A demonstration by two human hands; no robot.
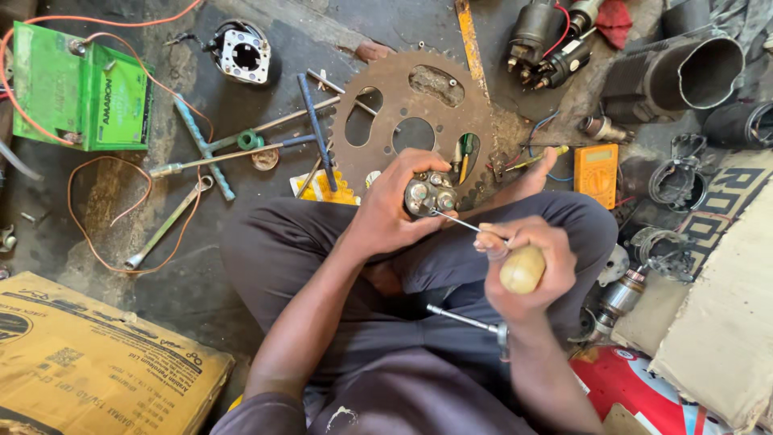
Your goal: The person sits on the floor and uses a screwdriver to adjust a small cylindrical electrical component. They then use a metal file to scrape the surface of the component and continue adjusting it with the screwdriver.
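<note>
A person seated cross-legged on a workshop floor works a screwdriver into a small motor part.

The left hand [386, 211] grips the round metal motor part [431, 193] above the lap, while the right hand [527, 262] is clenched on the wooden-handled screwdriver [515, 262], its tip meeting the part's face. The step looks like loosening or tightening a terminal screw; the next move seems to call for steady turning with the part held firm. A socket wrench [467, 320] lies on the lap. The stained floor [193, 282] carries a rusty sprocket [415, 121], a green battery [80, 93], spanners, a yellow multimeter [596, 173] and cardboard.
</note>
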